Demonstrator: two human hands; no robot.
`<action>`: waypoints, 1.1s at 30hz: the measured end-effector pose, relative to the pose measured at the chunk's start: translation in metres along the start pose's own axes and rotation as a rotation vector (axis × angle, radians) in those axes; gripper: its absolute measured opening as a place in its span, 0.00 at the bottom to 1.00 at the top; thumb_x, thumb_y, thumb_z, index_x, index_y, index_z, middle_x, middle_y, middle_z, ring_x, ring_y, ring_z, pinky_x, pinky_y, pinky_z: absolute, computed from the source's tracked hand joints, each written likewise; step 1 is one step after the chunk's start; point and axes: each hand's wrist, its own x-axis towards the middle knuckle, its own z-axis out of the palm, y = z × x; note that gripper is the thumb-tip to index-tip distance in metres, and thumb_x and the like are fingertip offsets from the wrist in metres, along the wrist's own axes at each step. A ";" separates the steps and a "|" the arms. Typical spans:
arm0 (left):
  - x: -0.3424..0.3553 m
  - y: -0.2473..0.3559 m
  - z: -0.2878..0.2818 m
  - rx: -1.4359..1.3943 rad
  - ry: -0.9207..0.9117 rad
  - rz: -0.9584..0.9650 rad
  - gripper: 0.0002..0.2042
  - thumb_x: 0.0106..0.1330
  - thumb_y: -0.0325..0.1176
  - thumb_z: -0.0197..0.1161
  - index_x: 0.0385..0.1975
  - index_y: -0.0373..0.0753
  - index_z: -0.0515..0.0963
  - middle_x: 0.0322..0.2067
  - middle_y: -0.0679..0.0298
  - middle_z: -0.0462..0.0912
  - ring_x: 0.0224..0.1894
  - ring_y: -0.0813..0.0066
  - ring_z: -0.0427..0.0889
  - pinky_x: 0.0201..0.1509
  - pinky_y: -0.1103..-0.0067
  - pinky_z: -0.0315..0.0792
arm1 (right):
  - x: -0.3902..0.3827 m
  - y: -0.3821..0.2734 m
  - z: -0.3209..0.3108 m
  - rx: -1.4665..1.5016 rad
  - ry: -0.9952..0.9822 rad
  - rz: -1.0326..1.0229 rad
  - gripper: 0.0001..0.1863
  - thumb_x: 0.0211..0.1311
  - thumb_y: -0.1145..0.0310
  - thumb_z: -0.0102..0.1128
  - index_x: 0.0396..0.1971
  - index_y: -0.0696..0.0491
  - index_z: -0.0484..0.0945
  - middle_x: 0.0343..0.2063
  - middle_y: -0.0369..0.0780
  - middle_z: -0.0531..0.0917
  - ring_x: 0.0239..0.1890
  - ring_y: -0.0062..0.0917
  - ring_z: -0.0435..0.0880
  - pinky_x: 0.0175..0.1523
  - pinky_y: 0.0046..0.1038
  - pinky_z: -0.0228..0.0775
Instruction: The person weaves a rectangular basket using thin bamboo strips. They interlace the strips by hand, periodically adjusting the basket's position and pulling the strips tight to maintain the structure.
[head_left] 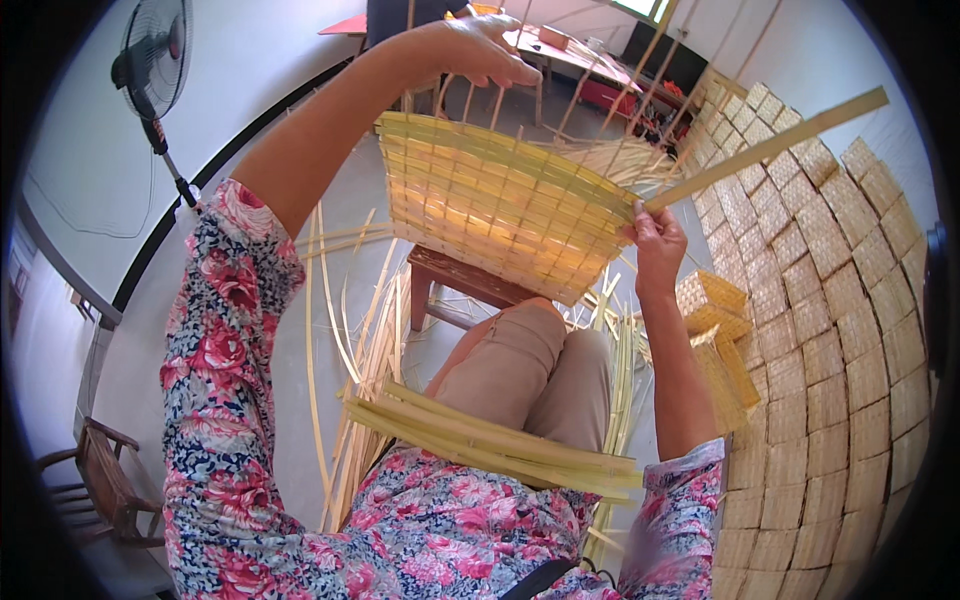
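A half-woven bamboo basket [500, 205] with yellow-green slats stands tilted in front of my knees, long thin stakes rising from its top edge. My left hand [490, 52] is raised above the far left part of that edge, among the stakes, with its fingers stretched out and nothing held. At the basket's right corner, my right hand [655, 240] pinches a flat bamboo strip [775, 140] against the weave. The strip's free end sticks out to the upper right. Beneath the basket is a worn brown wooden stool [470, 278]. Several cut bamboo strips [490, 435] lie across my lap.
Stacked woven baskets [800, 400] line the right side, with a few loose yellow ones [712, 300] beside them. Long bamboo strips [365, 400] cover the floor by my legs. A fan [155, 70] and wooden chair [105, 470] are at left; another person [400, 12] is behind.
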 end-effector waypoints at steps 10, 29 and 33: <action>0.008 0.047 0.022 0.139 -0.047 0.197 0.21 0.64 0.37 0.63 0.57 0.39 0.77 0.48 0.57 0.83 0.44 0.66 0.84 0.48 0.73 0.78 | 0.001 0.003 0.000 -0.002 0.032 0.002 0.06 0.65 0.71 0.61 0.29 0.57 0.80 0.23 0.30 0.77 0.23 0.09 0.71 0.29 0.18 0.69; 0.050 0.085 0.051 -0.091 -0.554 0.244 0.10 0.62 0.33 0.64 0.40 0.36 0.83 0.32 0.65 0.84 0.35 0.77 0.82 0.35 0.78 0.78 | 0.002 0.005 -0.011 -0.058 0.039 0.037 0.04 0.65 0.71 0.62 0.33 0.56 0.82 0.27 0.31 0.81 0.28 0.10 0.76 0.32 0.17 0.74; 0.032 0.103 0.028 0.038 -0.420 0.291 0.11 0.62 0.36 0.65 0.40 0.38 0.84 0.33 0.63 0.85 0.34 0.77 0.81 0.39 0.79 0.76 | 0.003 0.002 0.007 -0.141 0.025 0.000 0.05 0.63 0.71 0.63 0.31 0.57 0.81 0.26 0.31 0.80 0.28 0.11 0.75 0.33 0.20 0.73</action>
